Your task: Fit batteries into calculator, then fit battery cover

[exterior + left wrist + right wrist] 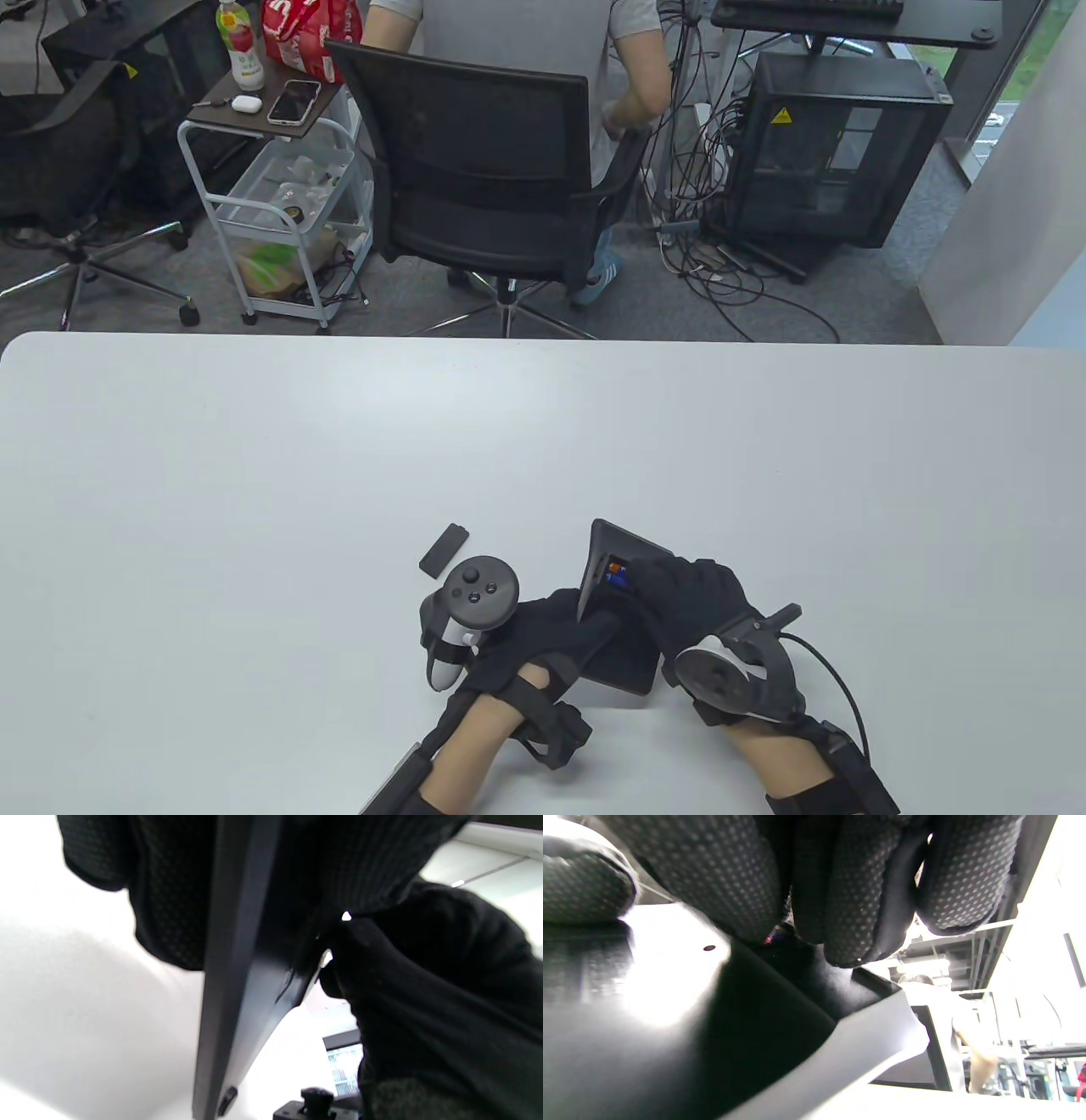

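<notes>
A black calculator (612, 543) is tilted up off the white table (254, 475), its back facing me. Its battery bay shows a battery with orange and blue markings (617, 576). My left hand (543, 632) grips the calculator's left edge, which shows as a dark slab in the left wrist view (237, 984). My right hand (691, 594) lies over the calculator's back with its fingers (848, 891) pressing at the battery bay. The black battery cover (444, 550) lies flat on the table, left of the calculator and apart from both hands.
Beyond the table's far edge stand an office chair (484, 170) with a seated person, a white trolley (280, 204) and a computer tower (827, 153) with cables.
</notes>
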Demonstrator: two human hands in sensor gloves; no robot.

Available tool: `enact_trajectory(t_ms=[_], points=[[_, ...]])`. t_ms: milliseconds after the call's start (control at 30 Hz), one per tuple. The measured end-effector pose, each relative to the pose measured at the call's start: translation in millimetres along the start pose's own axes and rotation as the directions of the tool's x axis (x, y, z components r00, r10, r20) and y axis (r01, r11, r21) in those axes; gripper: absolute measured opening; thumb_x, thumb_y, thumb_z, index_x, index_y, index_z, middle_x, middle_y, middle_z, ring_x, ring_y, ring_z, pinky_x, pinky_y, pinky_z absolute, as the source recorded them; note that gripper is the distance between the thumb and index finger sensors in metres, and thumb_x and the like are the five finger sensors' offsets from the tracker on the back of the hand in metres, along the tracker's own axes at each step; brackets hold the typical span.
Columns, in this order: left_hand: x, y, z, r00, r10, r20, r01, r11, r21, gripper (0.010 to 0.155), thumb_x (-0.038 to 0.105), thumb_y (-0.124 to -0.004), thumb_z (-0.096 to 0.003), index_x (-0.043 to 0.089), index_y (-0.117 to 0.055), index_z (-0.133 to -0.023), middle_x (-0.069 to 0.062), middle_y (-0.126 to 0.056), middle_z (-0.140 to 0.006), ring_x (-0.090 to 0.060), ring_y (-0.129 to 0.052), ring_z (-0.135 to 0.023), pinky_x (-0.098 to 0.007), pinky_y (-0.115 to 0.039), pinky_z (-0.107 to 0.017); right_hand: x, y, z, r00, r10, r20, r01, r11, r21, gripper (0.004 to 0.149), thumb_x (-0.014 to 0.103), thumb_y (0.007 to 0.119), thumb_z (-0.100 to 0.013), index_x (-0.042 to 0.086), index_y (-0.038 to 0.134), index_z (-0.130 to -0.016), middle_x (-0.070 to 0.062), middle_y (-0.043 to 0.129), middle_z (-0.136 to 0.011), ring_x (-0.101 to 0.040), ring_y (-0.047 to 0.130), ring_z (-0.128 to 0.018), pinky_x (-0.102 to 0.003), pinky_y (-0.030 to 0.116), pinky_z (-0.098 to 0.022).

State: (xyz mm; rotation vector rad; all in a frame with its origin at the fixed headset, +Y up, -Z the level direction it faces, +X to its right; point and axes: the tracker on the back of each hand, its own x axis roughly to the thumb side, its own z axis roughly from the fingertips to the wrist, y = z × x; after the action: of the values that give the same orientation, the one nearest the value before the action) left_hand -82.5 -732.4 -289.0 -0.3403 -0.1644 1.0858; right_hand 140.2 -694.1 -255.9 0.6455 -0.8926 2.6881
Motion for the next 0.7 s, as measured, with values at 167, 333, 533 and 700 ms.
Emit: enact_trajectory(t_ms=[167, 333, 533, 700], points=[[-5.7, 11.4, -0.3, 0.998, 0.06, -0.001, -0.06, 0.997, 0.045, 0.06, 0.048, -0.087, -0.0423, 0.005, -0.08, -0.082, -0.011, -0.101, -0.067, -0.025, -0.108, -0.047, -0.051, -0.083, -0.053, -7.7, -10.9, 0.3, 0.996, -0.082, -0.035, 0.078, 0.993, -0.091, 0.048, 0.035, 0.087, -0.045, 0.017, 0.079, -0.089, -0.016, 0.088, -0.078, -0.035, 0.1, -0.053, -0.058, 0.083, -0.048], [-12.7, 25.8, -1.4, 0.984, 0.179, 0.021, -0.181, 0.98, 0.081, 0.059, 0.048, -0.087, -0.0425, 0.008, -0.078, -0.085, -0.009, -0.099, -0.071, -0.025, -0.107, -0.052, -0.052, -0.081, -0.056, -23.4, -8.7, 1.8, 0.961, -0.252, -0.115, 0.243, 0.966, -0.084, 0.066, 0.052, 0.077, -0.046, 0.015, 0.063, -0.1, -0.021, 0.076, -0.09, -0.042, 0.095, -0.061, -0.061, 0.084, -0.045], [-15.1, 37.1, 0.6, 0.976, 0.216, 0.027, -0.218, 0.97, 0.108, 0.059, 0.049, -0.086, -0.0427, 0.008, -0.078, -0.085, -0.008, -0.099, -0.072, -0.025, -0.106, -0.053, -0.052, -0.08, -0.057, -31.7, -0.1, 3.8, 0.94, -0.308, -0.144, 0.308, 0.951, -0.023, 0.073, 0.056, 0.073, -0.047, 0.014, 0.055, -0.104, -0.026, 0.063, -0.1, -0.048, 0.09, -0.071, -0.064, 0.083, -0.047], [-17.0, 40.5, -0.1, 0.957, 0.284, 0.063, -0.289, 0.953, 0.095, 0.059, 0.05, -0.085, -0.043, 0.011, -0.077, -0.087, -0.006, -0.097, -0.074, -0.025, -0.105, -0.056, -0.052, -0.079, -0.058, -34.1, 5.0, 4.7, 0.894, -0.408, -0.186, 0.414, 0.91, -0.006, 0.081, 0.062, 0.068, -0.046, 0.013, 0.047, -0.106, -0.029, 0.054, -0.104, -0.053, 0.086, -0.075, -0.064, 0.085, -0.043]])
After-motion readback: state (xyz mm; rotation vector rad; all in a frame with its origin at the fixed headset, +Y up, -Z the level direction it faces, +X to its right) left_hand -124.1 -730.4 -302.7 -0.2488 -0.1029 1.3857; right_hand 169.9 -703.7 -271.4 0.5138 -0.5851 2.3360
